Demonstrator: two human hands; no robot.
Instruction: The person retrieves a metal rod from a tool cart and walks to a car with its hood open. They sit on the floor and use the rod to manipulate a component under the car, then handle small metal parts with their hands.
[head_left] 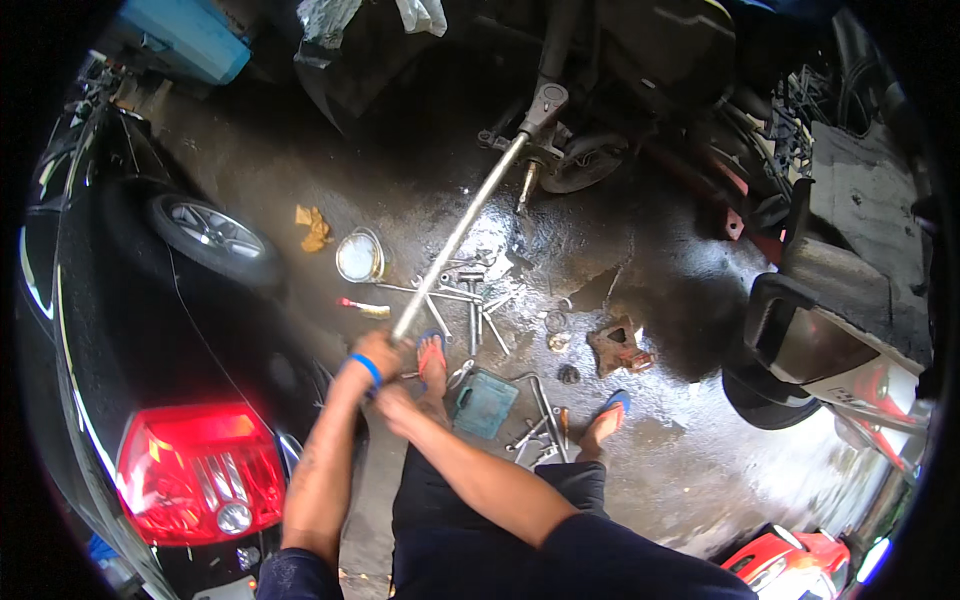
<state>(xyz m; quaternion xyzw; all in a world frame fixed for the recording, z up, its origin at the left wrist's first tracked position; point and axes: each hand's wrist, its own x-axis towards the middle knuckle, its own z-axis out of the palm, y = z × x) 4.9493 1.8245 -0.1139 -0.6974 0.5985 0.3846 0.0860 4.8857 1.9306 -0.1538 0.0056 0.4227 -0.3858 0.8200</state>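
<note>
A long silver ratchet wrench (pixel 462 232) slants from my hands up to its head, which sits on a metal part (pixel 545 155) at the top middle. My left hand (pixel 376 352), with a blue band at the wrist, is wrapped round the near end of the handle. Just below it my right hand (pixel 396 406) is closed at the handle's end, partly hidden by my left wrist. A threaded shaft (pixel 527 187) points down beside the wrench head. What lies under the head is dark and hard to make out.
Several wrenches and a hammer-shaped tool (pixel 473 310) lie on the wet floor near my feet. Also there are a teal case (pixel 486 403), a round tin (pixel 360 257), a brush (pixel 364 307) and a rusty metal part (pixel 618 347). A black car (pixel 130 330) stands close on my left.
</note>
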